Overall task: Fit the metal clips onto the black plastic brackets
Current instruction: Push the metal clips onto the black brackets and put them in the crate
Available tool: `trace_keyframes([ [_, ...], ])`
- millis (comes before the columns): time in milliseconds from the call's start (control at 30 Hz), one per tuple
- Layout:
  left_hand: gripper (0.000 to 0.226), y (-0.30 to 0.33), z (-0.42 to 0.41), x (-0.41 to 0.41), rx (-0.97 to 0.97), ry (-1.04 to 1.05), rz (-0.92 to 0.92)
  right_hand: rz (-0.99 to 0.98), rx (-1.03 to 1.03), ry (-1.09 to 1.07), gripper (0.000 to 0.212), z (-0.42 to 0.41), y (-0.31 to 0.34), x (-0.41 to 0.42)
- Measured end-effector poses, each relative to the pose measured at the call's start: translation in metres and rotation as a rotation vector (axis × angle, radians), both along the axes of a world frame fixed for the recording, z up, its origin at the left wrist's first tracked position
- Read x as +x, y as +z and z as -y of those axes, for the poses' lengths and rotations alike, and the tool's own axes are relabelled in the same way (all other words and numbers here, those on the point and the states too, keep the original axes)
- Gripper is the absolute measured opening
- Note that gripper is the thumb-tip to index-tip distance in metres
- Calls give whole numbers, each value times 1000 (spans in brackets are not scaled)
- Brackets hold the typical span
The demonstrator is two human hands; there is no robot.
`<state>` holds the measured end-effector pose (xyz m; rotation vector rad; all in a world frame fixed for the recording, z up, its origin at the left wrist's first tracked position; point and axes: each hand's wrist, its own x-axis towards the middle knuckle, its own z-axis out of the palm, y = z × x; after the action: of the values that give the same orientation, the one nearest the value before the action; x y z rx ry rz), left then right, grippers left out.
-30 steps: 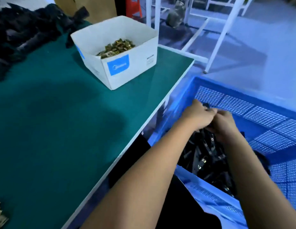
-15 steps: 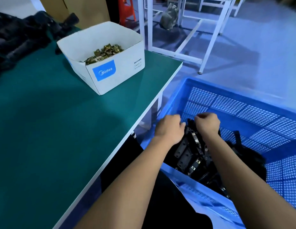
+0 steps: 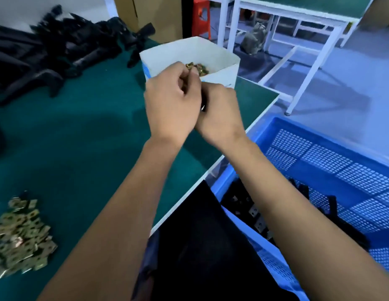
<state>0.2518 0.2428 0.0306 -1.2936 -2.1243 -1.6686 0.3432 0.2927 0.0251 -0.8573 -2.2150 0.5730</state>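
My left hand (image 3: 172, 101) is raised in front of the white box (image 3: 224, 61), its fingers curled and pinching a brass metal clip (image 3: 190, 66). My right hand (image 3: 219, 111) is pressed against it, fingers curled round a dark piece, seemingly a black bracket (image 3: 203, 103), mostly hidden between the hands. More brass clips (image 3: 201, 69) lie inside the box. A loose heap of clips (image 3: 17, 237) sits on the green table (image 3: 80, 148) at lower left. Unfitted black brackets (image 3: 59, 51) are piled at the back left.
A blue perforated crate (image 3: 319, 153) stands beside the table on the right, with black brackets bearing clips (image 3: 254, 216) inside. White table frames (image 3: 302, 68) and a red stool (image 3: 200, 16) stand on the floor beyond. The table edge runs diagonally past my arms.
Both hands left the blue crate and rose leftwards over the table to the white box. The view swung left, showing the clip heap and the bracket pile.
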Motion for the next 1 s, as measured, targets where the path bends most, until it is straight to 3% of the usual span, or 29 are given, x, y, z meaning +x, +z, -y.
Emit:
trace_keyframes([
  [233, 37, -18, 116, -106, -26, 360, 38, 124, -95, 332, 28, 88, -8, -120],
  [400, 33, -36, 219, -162, -94, 642, 13, 315, -67, 597, 6, 160, -25, -199],
  [500, 19, -46, 276, -190, -135, 863, -12, 350, 23, 682, 33, 195, -35, -240],
  [600, 13, -54, 312, -208, -71, 969, 137, 324, 91, 559, 71, 213, -43, -275],
  [667, 11, -56, 319, -216, -16, 980, 256, 439, 144, 546, 78, 218, -45, -294],
  [767, 16, -58, 317, -224, 31, 904, 337, 557, 159, 583, 67, 216, -46, -314],
  [1000, 23, -62, 300, -223, -28, 576, 381, 126, -424, 488, 38, 189, -39, -319],
])
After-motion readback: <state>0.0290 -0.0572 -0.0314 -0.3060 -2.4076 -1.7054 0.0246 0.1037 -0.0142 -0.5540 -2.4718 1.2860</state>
